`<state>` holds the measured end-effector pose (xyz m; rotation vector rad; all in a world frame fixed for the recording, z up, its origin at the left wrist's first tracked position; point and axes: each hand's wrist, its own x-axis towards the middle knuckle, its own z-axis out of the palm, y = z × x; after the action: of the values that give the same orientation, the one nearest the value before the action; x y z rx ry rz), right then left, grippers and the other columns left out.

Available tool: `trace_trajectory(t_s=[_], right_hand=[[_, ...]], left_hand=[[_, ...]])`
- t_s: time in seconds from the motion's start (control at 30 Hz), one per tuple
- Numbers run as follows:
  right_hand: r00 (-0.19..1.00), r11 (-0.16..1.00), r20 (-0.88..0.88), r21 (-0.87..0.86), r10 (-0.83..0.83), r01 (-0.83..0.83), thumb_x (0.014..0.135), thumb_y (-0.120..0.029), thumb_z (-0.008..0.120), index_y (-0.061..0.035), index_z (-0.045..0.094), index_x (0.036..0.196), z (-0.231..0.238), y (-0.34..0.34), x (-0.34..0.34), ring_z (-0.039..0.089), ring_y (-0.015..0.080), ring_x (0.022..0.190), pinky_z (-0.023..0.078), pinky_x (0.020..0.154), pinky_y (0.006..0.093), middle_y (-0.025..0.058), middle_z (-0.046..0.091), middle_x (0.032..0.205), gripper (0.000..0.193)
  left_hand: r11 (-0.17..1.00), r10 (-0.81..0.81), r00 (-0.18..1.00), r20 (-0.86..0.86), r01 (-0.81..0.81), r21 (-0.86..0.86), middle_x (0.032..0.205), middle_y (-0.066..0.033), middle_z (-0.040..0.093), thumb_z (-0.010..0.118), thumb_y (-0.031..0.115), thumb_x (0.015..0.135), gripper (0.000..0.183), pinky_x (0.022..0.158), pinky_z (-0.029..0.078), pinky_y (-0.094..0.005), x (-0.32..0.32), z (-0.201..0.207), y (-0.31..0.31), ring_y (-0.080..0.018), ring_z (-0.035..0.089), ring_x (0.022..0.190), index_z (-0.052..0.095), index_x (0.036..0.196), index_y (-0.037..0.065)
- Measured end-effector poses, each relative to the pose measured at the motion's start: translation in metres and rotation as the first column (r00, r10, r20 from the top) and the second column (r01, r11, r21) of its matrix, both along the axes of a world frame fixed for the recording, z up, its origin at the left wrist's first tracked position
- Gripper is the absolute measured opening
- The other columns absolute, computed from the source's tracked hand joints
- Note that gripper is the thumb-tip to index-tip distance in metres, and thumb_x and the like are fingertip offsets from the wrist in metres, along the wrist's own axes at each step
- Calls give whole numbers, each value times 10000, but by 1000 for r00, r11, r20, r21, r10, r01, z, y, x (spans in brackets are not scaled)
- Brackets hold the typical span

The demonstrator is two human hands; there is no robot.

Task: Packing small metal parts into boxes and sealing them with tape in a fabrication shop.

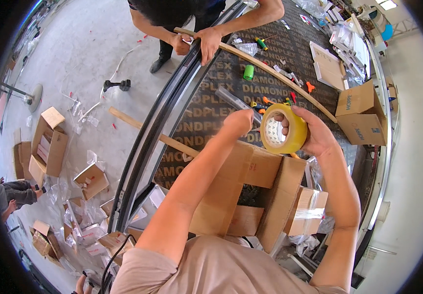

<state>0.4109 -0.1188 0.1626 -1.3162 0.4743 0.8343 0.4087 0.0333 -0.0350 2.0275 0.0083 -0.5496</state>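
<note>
At one o'clock from the open carton (279, 198), the yellowish tape roll (297, 132) sat in the right hand (320, 136), fingers through its core. Its hollow faced nine, its axis running nine-to-three. The left hand (240, 122) curled narrow, contents unclear. Untaped flaps stood apart; taping looked undone.

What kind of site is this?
Probably a workshop, perhaps for assembling frames: a long black profile runs along the dark worktable's edge, a green-handled screwdriver lies on top, and opened cardboard boxes litter the grey floor.
</note>
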Motion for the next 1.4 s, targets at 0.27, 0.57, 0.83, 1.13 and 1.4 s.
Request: trace_trajectory(t_s=[0.27,0.57,0.83,1.13,1.4], right_hand=[[986,988,-84,74,143,-137,895,-200,574,13,561,1108,-10,-3,-5,639,225,859,531,803,359,132,640,961,301],[992,996,-91,23,88,-86,900,-206,561,27,544,1132,-9,-1,-24,639,221,880,527,821,358,138,640,987,330],[990,994,-98,27,105,-103,914,-185,519,36,517,1177,-1,1,-43,639,238,938,513,863,389,151,635,1031,343],[989,992,-92,53,115,-111,911,-193,523,27,511,1190,-9,-13,-42,635,231,947,509,875,386,132,632,1053,356],[987,980,-61,143,149,-139,905,-171,522,41,508,1176,-10,7,-49,617,260,993,489,904,410,170,612,1097,344]], left_hand=[[930,-222,969,-112,245,274,1035,-105,666,525,101,827,205,768,499,-357,-2,-3,-10,-243,641,961,665,976,96],[864,-248,954,-166,295,407,1106,-69,648,528,260,861,281,817,479,-377,-2,2,-17,-273,610,1029,647,1089,149],[811,-332,929,164,192,553,971,-106,654,557,203,831,237,751,499,-396,-13,24,-14,-313,622,942,646,1028,104],[944,159,731,664,-309,114,1148,-191,513,605,198,823,297,948,384,-468,-150,73,18,-383,445,1159,551,1058,25],[925,120,869,479,-273,264,1434,-342,177,567,710,690,1077,1063,11,-633,-213,93,-54,-463,80,1374,319,1332,-117]])
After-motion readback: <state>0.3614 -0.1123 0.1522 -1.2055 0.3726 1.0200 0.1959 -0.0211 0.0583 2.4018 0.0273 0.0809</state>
